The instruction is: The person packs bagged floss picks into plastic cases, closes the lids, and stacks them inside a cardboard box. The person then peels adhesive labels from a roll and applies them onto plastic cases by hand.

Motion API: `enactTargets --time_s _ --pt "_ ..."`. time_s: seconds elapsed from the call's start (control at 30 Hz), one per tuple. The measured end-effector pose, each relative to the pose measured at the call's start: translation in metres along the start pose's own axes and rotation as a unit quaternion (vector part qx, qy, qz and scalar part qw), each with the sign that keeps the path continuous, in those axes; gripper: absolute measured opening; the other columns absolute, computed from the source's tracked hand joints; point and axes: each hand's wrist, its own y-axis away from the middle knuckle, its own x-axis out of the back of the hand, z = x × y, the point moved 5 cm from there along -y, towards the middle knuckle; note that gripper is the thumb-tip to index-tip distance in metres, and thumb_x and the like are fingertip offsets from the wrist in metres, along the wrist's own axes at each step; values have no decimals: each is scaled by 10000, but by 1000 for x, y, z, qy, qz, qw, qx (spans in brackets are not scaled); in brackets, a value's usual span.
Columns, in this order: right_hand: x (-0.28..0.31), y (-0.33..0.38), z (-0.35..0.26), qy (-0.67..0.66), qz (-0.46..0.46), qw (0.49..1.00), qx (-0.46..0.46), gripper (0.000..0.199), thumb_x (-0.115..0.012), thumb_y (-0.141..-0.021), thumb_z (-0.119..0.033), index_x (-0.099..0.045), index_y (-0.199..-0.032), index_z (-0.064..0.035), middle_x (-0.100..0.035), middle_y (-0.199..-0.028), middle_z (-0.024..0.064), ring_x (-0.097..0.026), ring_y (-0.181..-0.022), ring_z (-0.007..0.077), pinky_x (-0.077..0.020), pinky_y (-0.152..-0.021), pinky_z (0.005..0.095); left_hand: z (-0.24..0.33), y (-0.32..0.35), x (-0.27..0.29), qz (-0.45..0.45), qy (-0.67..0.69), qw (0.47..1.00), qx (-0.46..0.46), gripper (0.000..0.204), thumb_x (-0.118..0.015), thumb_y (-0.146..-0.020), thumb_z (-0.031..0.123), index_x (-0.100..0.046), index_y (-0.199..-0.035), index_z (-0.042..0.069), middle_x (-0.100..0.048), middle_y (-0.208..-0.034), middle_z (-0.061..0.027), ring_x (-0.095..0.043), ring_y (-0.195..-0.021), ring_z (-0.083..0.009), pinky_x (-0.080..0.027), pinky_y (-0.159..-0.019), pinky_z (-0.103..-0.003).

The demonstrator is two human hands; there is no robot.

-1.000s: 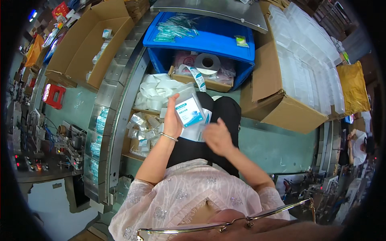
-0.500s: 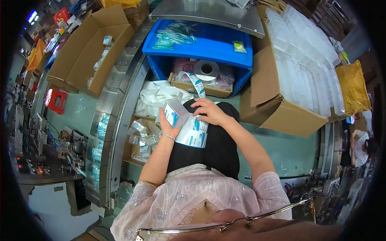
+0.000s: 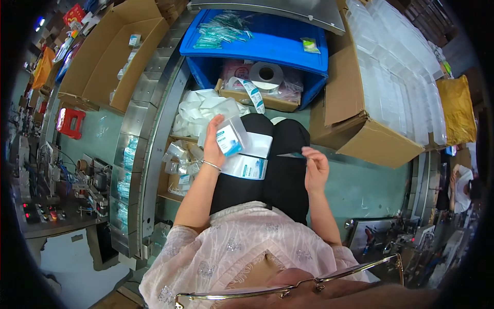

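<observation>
My left hand point(image 3: 211, 147) grips a clear plastic box point(image 3: 237, 126), tilted, with a white and blue label on the side facing up. To the right, over my lap, my right hand point(image 3: 316, 167) pinches a small label point(image 3: 292, 155) seen nearly edge-on. A strip of labels point(image 3: 251, 169) lies folded across my dark trousers, below the box. Its other part rises to a white label roll point(image 3: 272, 75) in a carton under the blue bin.
Teal-wrapped sticks lie on the blue bin point(image 3: 280, 36). A carton point(image 3: 370, 136) of clear boxes stands at right, another carton point(image 3: 98, 77) at far left. White crumpled backing point(image 3: 198, 110) and a box of clear pieces point(image 3: 177, 157) sit left of my knees, beside the metal conveyor point(image 3: 136, 116).
My right hand has moved from the label strip rightward and a little toward me, now with a label in its fingers. The clear box has turned so its label faces up more.
</observation>
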Motion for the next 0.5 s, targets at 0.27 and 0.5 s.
enactTargets --time_s 0.27,0.5 --pt "-110 -5 -7 -110 50 986 -114 139 -431 -879 -26 -400 -1009 -61 -526 -827 75 -540 -698 146 -448 -634 250 16 50 -53 -301 208 930 26 639 -464 -808 561 -382 -1254 110 -348 -1344 -97 -478 -1051 -239 -447 -754 -343" --pt "-175 13 -2 -208 -46 965 -153 216 -501 -840 21 -394 -1015 -48 -468 -1010 77 -481 -895 101 -400 -779 235 12 63 -45 -195 164 967 14 884 -371 -748 702 -250 -1327 45 -395 -1307 -90 -457 -1104 -246 -441 -889 -366"
